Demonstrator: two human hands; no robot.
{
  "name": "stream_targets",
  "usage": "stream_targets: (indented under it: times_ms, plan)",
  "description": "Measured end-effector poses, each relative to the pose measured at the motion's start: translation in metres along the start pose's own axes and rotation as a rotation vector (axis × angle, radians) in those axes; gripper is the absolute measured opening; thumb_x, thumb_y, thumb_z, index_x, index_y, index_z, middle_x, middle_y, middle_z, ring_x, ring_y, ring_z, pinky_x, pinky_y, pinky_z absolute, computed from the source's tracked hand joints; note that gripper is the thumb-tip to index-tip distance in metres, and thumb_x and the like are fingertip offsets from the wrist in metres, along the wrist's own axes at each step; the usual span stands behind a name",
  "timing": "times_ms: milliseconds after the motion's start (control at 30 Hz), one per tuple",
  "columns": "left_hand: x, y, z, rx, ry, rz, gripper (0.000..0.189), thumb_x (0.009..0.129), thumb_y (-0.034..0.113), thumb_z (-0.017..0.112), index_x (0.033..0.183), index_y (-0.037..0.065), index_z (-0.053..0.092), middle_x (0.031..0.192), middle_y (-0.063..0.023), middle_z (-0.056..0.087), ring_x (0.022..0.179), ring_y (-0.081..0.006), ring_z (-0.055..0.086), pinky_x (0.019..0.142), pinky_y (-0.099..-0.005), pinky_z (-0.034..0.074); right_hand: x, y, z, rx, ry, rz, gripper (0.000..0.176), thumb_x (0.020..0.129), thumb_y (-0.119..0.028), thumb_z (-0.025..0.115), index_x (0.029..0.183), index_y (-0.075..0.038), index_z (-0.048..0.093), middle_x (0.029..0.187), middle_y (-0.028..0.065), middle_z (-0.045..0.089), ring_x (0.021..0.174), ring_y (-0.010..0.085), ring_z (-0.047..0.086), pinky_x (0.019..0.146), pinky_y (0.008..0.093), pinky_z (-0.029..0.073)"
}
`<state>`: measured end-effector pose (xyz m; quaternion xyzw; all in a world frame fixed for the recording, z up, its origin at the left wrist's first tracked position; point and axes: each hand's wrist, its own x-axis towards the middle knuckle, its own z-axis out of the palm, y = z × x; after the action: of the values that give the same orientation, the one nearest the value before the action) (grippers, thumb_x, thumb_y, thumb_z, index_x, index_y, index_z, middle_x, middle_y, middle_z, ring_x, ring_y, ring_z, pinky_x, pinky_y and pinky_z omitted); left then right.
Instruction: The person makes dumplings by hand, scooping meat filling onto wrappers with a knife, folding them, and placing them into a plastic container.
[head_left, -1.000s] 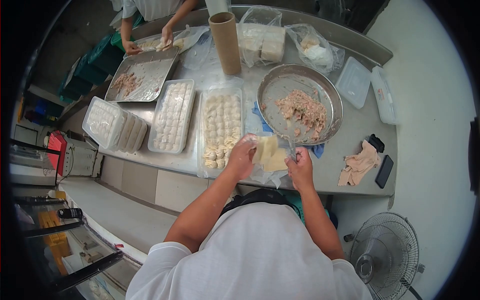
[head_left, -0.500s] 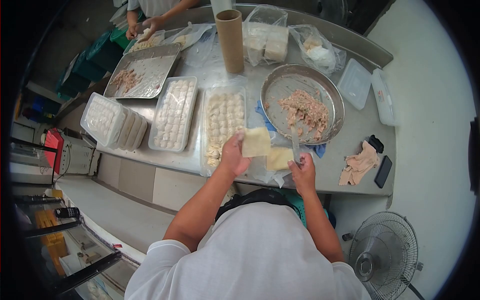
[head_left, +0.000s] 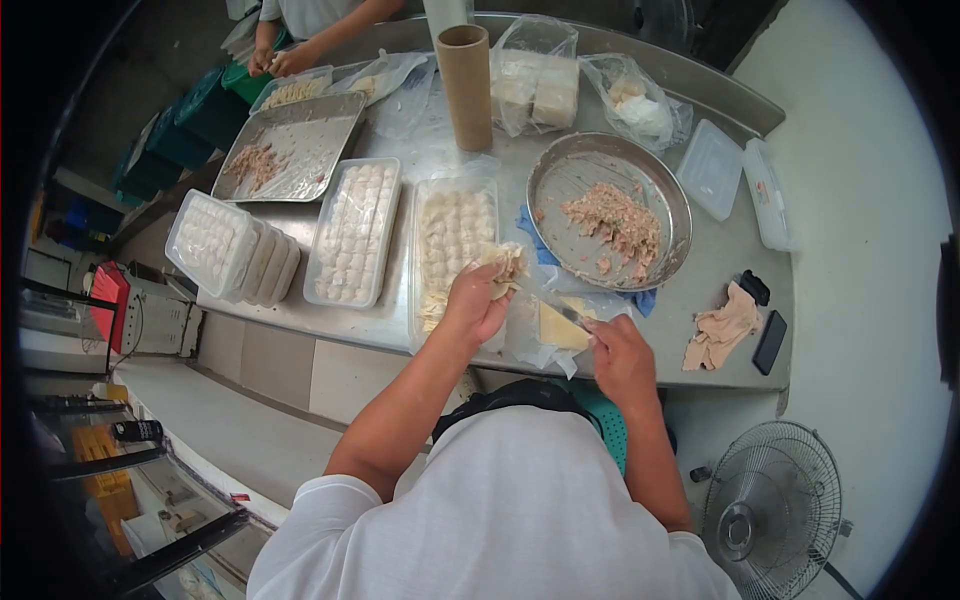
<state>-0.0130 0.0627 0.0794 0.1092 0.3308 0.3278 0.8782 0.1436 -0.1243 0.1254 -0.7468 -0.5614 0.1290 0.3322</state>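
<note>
My left hand (head_left: 477, 302) is closed around a dumpling wrapper (head_left: 510, 264) cupped in the fingers, with minced filling showing on it. A flat-bladed spreader (head_left: 548, 299) is gripped in my right hand (head_left: 624, 356), and its tip reaches the filled wrapper. Under the spreader lies a stack of pale yellow wrappers (head_left: 562, 330) on plastic sheeting. A container of dumplings (head_left: 456, 225) stands just beyond my left hand. Beyond my right hand is a round metal pan (head_left: 686, 225) holding minced meat filling (head_left: 620, 222).
More dumplings fill a second container (head_left: 352, 232) and a stack of containers (head_left: 212, 245) at left. A metal tray (head_left: 335, 135), a cardboard tube (head_left: 465, 90) and bagged blocks (head_left: 535, 85) stand farther back. A phone (head_left: 769, 342) lies right. A co-worker's hands (head_left: 278, 62) work at upper left.
The spreader has come out of the pan over to my left hand. Filling now sits on the wrapper, which was flat and bare and is now gathered in my left fingers.
</note>
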Motion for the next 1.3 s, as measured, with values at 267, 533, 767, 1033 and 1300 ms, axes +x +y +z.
stream_targets:
  times_ms: [267, 533, 767, 1033, 1300]
  plan:
    - [-0.008, -0.004, 0.012, 0.204, -0.078, 0.131, 0.024, 0.101, 0.016, 0.053, 0.118, 0.0, 0.057, 0.11, -0.0086, 0.065, 0.098, -0.0171, 0.063, 0.088, -0.0297, 0.05, 0.005, 0.006, 0.014, 0.063, 0.12, -0.031, 0.028, 0.084, 0.002, 0.06, 0.109, -0.008, 0.07, 0.083, 0.0108, 0.057, 0.074, 0.0324, 0.061, 0.066, 0.0402, 0.05]
    - [0.001, 0.006, 0.012, 0.061, -0.076, 0.155, 0.026, 0.102, 0.02, 0.052, 0.12, 0.002, 0.056, 0.113, -0.0101, 0.064, 0.101, -0.0201, 0.063, 0.091, -0.032, 0.05, 0.013, 0.024, 0.021, -0.165, 0.352, -0.048, 0.034, 0.086, 0.002, 0.054, 0.116, -0.009, 0.066, 0.085, 0.0128, 0.058, 0.079, 0.0355, 0.061, 0.068, 0.0437, 0.05]
    - [0.001, 0.005, 0.03, -0.123, -0.008, 0.074, 0.032, 0.104, 0.026, 0.045, 0.124, 0.003, 0.052, 0.122, -0.0108, 0.059, 0.111, -0.023, 0.058, 0.095, -0.0349, 0.049, 0.021, 0.061, -0.013, -0.297, 0.225, 0.036, 0.036, 0.083, -0.001, 0.059, 0.116, -0.012, 0.067, 0.087, 0.0118, 0.057, 0.078, 0.0332, 0.06, 0.068, 0.0439, 0.05]
    - [0.01, 0.0, 0.01, -0.061, 0.03, 0.12, 0.027, 0.102, 0.026, 0.048, 0.116, 0.005, 0.057, 0.11, -0.0101, 0.063, 0.107, -0.0224, 0.06, 0.093, -0.0335, 0.049, 0.033, 0.019, 0.009, -0.15, 0.068, -0.245, 0.034, 0.078, -0.001, 0.065, 0.11, -0.012, 0.072, 0.086, 0.0101, 0.057, 0.078, 0.0292, 0.06, 0.065, 0.0381, 0.05]
    - [-0.049, 0.046, -0.033, 0.155, -0.05, 0.448, 0.025, 0.093, 0.014, 0.06, 0.118, 0.01, 0.058, 0.119, -0.0072, 0.062, 0.114, -0.0224, 0.059, 0.097, -0.041, 0.049, 0.087, -0.028, 0.007, 0.215, -0.086, -0.548, 0.026, 0.082, 0.003, 0.059, 0.107, 0.0, 0.068, 0.089, 0.0141, 0.061, 0.077, 0.0298, 0.06, 0.068, 0.038, 0.05]
